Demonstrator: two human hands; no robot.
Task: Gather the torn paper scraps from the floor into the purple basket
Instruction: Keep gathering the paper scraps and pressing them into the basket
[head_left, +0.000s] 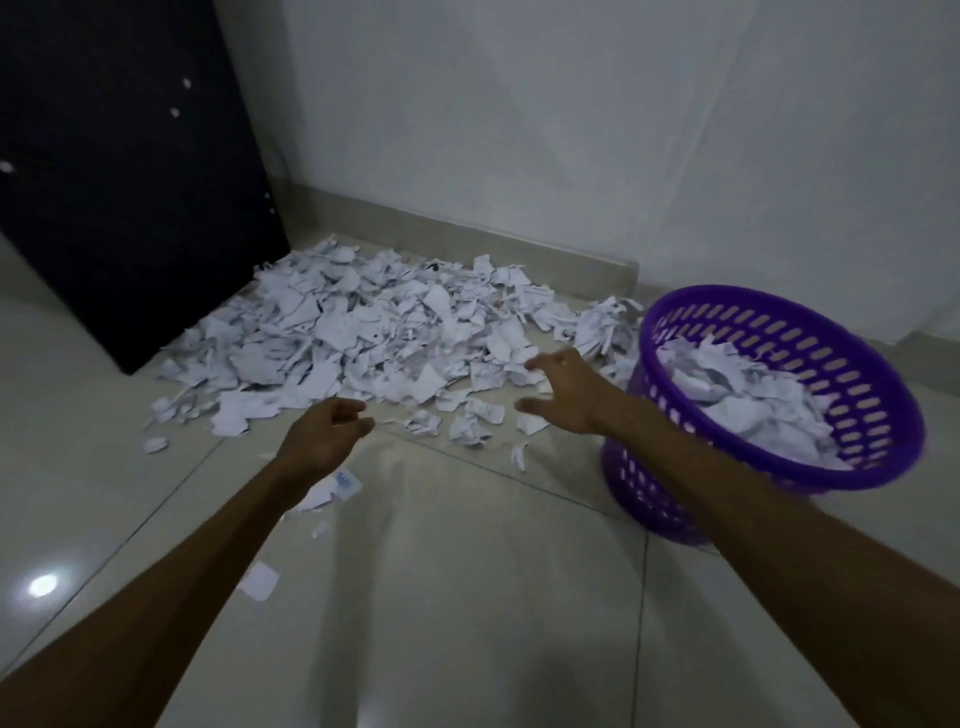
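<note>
Both arms reached forward over the tiled floor (467, 597) toward the paper scraps (353, 332), which lay in 1 broad heap against the base of the wall (571, 130), running from the dark cabinet (130, 182) on the left across to the purple basket (769, 410) on the right. The heap's long axis ran left to right, roughly parallel to the skirting, so it lay straight ahead of both hands.

The right hand (563, 397) hovered at the heap's near edge, fingers spread and released, holding nothing; loose scraps lay just beside and beneath it. It was the nearer hand to both the paper and the basket, which stood tilted just to its right, already partly filled with scraps.

The left hand (324, 434) hung a little short of the heap, its fingers loosely curled with nothing visible in them. A few stray pieces lay under and behind its wrist.

Most of the paper was on the floor, so the job looked well short of done. The next scoop would probably call for both hands to close in on the heap from either side.
</note>
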